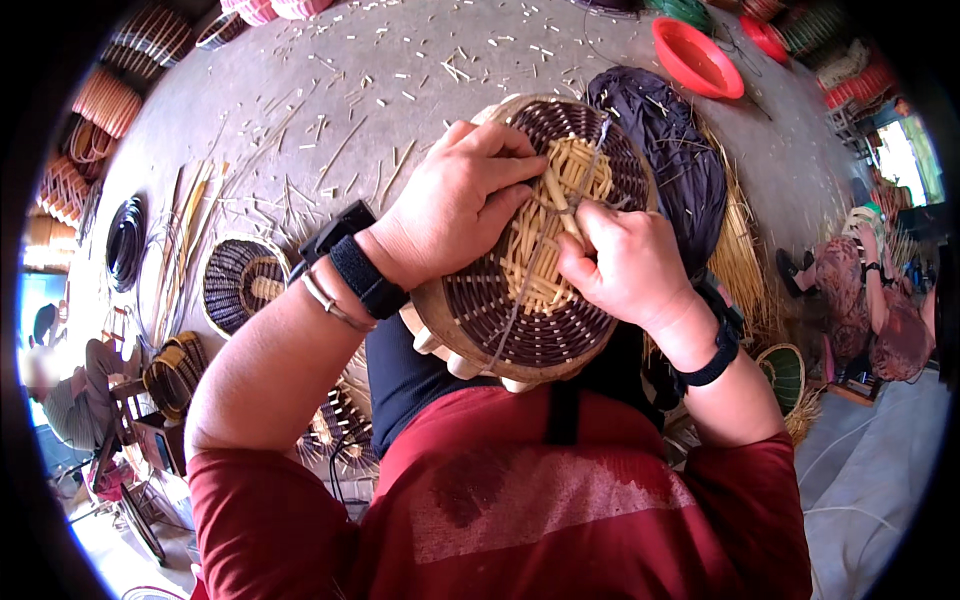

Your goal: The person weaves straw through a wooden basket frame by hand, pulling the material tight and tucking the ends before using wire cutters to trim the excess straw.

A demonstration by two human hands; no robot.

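Note:
A round basket [475, 320] of dark brown and pale wicker rests on my lap, its flat woven face up. Pale strips [535, 265] make a block in the middle of this face. A thin grey cord [512, 325] runs across it from edge to edge. At the centre, a short pale stick [556, 188] lies across the cord. My left hand [455, 205] pinches at the stick's upper end, with its fingertips close to the weave. My right hand [630, 255] is closed around the lower end, beside the cord; its inner fingers are hidden.
Cut cane bits litter the grey floor [400, 60]. A dark cloth bundle [690, 170] and straw [745, 260] lie right of the basket. A red basin [697, 58] stands farther off. Another dark basket [235, 285] sits left. People [860, 290] sit at both sides.

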